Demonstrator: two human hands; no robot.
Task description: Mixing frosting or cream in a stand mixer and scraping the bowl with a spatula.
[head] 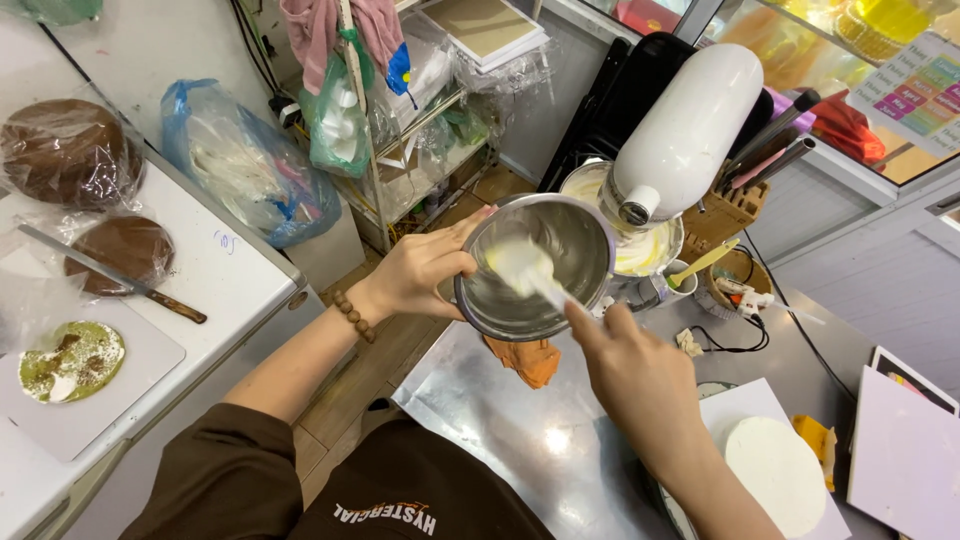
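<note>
On the white counter at the far left lie a long knife and wrapped brown cakes. The left hand grips the rim of a tilted steel bowl held above the metal table. The right hand holds a white spatula inside it, beside the white stand mixer

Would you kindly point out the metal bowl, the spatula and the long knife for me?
metal bowl (575, 240), head view, on the bare inner wall at the right.
spatula (522, 268), head view, on the pale blade inside the bowl.
long knife (80, 262), head view, on the middle of the blade.
</note>
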